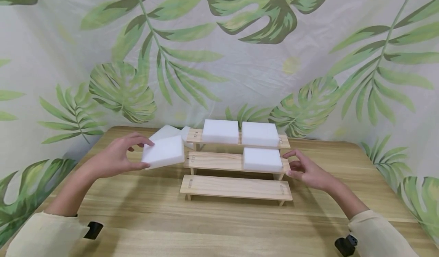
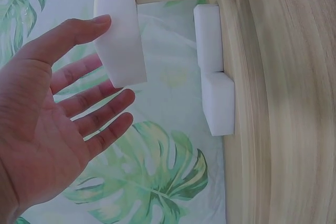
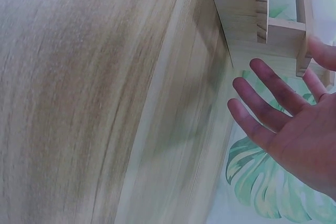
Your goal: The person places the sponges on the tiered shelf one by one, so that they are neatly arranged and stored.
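A white foam block (image 1: pixel 164 151) is held up by my left hand (image 1: pixel 118 154), thumb at the front and fingers behind it. It is tilted, just left of a three-step wooden display stand (image 1: pixel 236 186). In the left wrist view the same block (image 2: pixel 119 30) sits between thumb and fingertips, the other fingers spread. My right hand (image 1: pixel 310 172) pinches the right end of the middle step with thumb and index finger. Its other fingers extend loosely in the right wrist view. Two white blocks (image 1: pixel 220 130) sit on the top step. Another block (image 1: pixel 262 158) lies at the right of the middle step.
Behind the held block, more white blocks (image 1: pixel 167 131) lie on the wooden table (image 1: pixel 212 226), left of the stand; the left wrist view shows two blocks (image 2: pixel 219 103) there. A leaf-patterned cloth (image 1: pixel 247 78) hangs behind the table.
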Demonstrator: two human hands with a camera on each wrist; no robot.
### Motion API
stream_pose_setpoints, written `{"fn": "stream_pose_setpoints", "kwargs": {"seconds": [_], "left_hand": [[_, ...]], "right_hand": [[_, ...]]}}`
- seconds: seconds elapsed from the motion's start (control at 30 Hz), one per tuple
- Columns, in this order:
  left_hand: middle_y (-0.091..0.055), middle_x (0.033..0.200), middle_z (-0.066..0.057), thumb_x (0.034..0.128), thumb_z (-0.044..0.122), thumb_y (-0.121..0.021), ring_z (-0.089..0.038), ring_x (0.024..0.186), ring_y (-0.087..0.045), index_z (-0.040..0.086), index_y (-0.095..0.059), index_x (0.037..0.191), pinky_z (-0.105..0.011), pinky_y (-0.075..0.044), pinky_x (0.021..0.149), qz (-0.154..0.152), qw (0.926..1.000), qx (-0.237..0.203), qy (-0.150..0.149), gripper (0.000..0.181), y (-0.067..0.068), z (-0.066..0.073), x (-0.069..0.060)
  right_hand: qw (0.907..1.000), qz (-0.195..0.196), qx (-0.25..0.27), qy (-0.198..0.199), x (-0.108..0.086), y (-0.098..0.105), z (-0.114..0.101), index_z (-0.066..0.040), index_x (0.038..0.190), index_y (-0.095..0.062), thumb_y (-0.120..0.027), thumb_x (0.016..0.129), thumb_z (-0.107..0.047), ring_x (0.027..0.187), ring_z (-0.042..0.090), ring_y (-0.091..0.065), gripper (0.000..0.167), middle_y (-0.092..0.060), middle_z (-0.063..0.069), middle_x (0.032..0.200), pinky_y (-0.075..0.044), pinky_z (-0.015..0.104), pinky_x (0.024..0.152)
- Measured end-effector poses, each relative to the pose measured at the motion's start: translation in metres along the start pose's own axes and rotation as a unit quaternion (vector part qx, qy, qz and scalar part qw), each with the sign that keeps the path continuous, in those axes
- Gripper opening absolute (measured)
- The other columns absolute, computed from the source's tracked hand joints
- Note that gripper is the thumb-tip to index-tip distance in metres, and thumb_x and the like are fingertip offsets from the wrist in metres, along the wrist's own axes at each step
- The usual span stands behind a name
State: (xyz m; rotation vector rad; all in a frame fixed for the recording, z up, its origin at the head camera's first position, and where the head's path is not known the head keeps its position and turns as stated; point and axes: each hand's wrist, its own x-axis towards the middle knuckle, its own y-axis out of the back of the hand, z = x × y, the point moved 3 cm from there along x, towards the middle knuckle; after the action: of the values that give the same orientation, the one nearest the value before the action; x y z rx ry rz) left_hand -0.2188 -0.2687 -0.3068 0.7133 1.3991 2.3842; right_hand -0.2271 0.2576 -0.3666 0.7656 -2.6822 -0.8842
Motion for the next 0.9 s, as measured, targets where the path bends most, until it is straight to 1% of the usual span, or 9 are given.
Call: {"fn": "stream_pose_setpoints", "kwargs": {"seconds": [0.2,0.4,0.5,0.73,0.9], "left_hand": [[-0.067,0.122,-0.009,0.0777,0.020,-0.092,-0.027,0.105,-0.062,0.007,-0.071,0.120,-0.050,-0.050,0.085,-0.002,0.9999,0.004,-0.010,0.049,0.000,0.004,0.002],[-0.067,0.123,-0.009,0.0780,0.020,-0.092,-0.025,0.105,-0.062,0.007,-0.070,0.119,-0.049,-0.051,0.085,-0.003,0.9998,0.002,-0.021,0.048,-0.001,0.007,0.003],[-0.067,0.122,-0.007,0.0775,0.018,-0.092,-0.024,0.104,-0.061,0.008,-0.071,0.119,-0.048,-0.051,0.084,0.000,0.9998,0.003,-0.022,0.048,0.001,0.008,0.002],[-0.067,0.122,-0.004,0.0773,0.021,-0.093,-0.020,0.104,-0.060,0.011,-0.071,0.119,-0.045,-0.051,0.083,-0.001,0.9995,0.008,-0.031,0.049,0.005,0.007,0.001],[-0.067,0.125,-0.007,0.0771,0.021,-0.093,-0.026,0.109,-0.063,0.012,-0.071,0.119,-0.048,-0.052,0.084,-0.005,0.9992,0.007,-0.040,0.048,0.007,0.011,0.002]], "right_hand": [[1.0000,-0.004,0.003,-0.001,0.000,0.000,0.002,0.003,0.137,-0.033,-0.059,0.103,0.000,0.108,0.037,-0.067,0.043,-0.070,0.024,0.111,-0.052,0.029,0.084],[1.0000,-0.007,0.001,-0.005,0.000,-0.001,0.002,0.004,0.136,-0.033,-0.059,0.102,0.000,0.104,0.037,-0.067,0.044,-0.071,0.020,0.106,-0.052,0.031,0.082],[0.9999,-0.007,-0.006,-0.009,0.000,0.000,0.002,0.003,0.138,-0.033,-0.059,0.101,0.000,0.104,0.036,-0.067,0.045,-0.071,0.019,0.106,-0.052,0.032,0.082],[0.9998,-0.010,-0.019,-0.005,0.000,0.001,0.002,0.005,0.137,-0.036,-0.059,0.102,0.000,0.108,0.035,-0.066,0.042,-0.070,0.021,0.111,-0.053,0.034,0.086],[0.9997,-0.011,-0.021,-0.002,0.001,0.001,0.002,0.005,0.137,-0.036,-0.058,0.102,-0.001,0.108,0.036,-0.066,0.042,-0.070,0.020,0.111,-0.053,0.035,0.085]]}}
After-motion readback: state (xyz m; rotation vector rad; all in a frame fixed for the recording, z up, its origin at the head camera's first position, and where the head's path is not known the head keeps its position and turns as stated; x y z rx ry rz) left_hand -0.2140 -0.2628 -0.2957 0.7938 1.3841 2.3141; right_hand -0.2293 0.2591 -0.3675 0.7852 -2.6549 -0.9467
